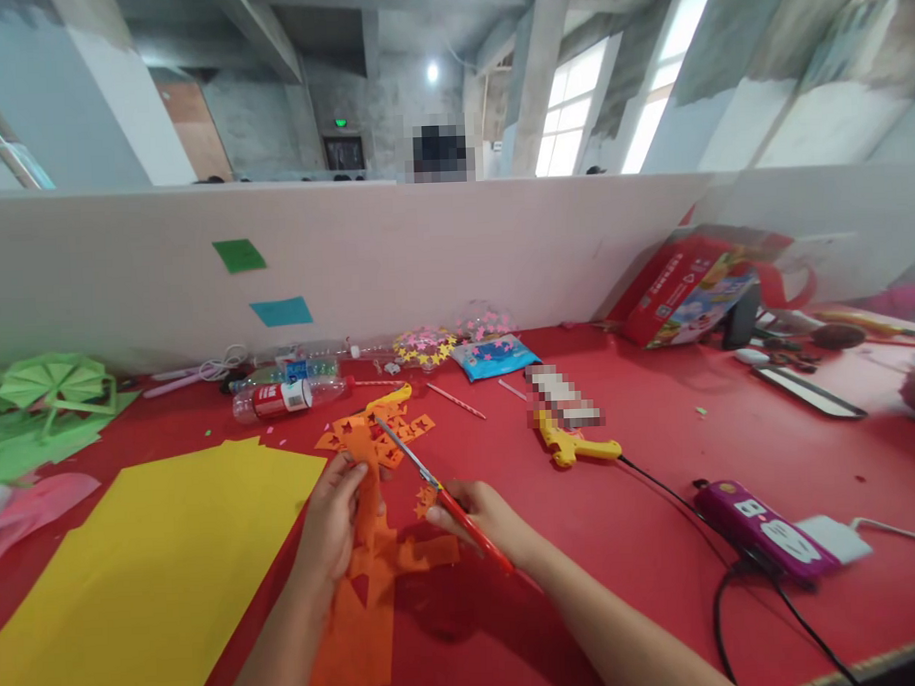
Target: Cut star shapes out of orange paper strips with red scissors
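Note:
My left hand [335, 517] pinches an upright strip of orange paper [366, 486] between thumb and fingers. In my right hand [483, 522] is a long tool with red handles and metal blades, which look like scissors [455, 508]; their tip points up and left, close to the strip's top. A small orange star piece [423, 500] shows by my right fingertips. Behind the strip lie orange scraps with star-shaped holes [405, 437]. More cut orange paper [363, 631] hangs or lies below my left hand.
Yellow sheets [165, 563] lie at left, beside green paper [55, 407]. Plastic bottles [283, 399] and a blue packet [495, 357] stand near the partition [424, 254]. At right are a yellow glue gun [577, 447], purple power strip [768, 532], cables and a red box [681, 285].

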### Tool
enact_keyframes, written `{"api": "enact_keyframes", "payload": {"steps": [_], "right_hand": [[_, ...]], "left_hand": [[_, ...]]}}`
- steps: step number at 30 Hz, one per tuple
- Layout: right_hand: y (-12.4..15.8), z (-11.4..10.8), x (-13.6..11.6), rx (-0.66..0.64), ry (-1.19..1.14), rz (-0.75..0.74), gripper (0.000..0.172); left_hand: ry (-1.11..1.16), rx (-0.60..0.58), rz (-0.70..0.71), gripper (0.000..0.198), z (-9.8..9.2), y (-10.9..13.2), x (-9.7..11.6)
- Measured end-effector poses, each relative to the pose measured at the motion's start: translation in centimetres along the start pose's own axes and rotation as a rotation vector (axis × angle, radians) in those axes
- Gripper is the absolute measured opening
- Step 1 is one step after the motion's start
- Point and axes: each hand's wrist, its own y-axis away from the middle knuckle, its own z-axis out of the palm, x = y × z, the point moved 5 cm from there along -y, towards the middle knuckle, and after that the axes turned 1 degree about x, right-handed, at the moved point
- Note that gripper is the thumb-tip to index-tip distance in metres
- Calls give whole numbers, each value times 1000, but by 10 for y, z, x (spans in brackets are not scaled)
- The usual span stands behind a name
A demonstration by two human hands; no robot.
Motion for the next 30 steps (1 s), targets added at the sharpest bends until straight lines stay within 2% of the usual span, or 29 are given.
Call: {"api": "enact_keyframes", "payload": {"steps": [7, 9, 14, 18, 25, 30], "right_hand": [[-1, -8, -15, -12, 67, 41, 46], [-2, -10, -17, -15, 72, 45, 47], [2, -11, -4, -34, 85, 68, 50], [5, -10, 3, -75, 144, 71, 48], [10, -3, -1, -118, 264, 68, 48], [11, 0, 4, -149, 247, 82, 47]], "left_hand": [[-65, -10, 123, 27, 11, -3, 26], [-53, -41, 138, 27, 11, -7, 25], [-68, 27, 136, 26, -4, -13, 11], [-68, 95, 144, 24, -8, -10, 6], [-35, 123, 199, 22, -3, -1, 13], [-52, 63, 148, 25, 1, 1, 13]]}}
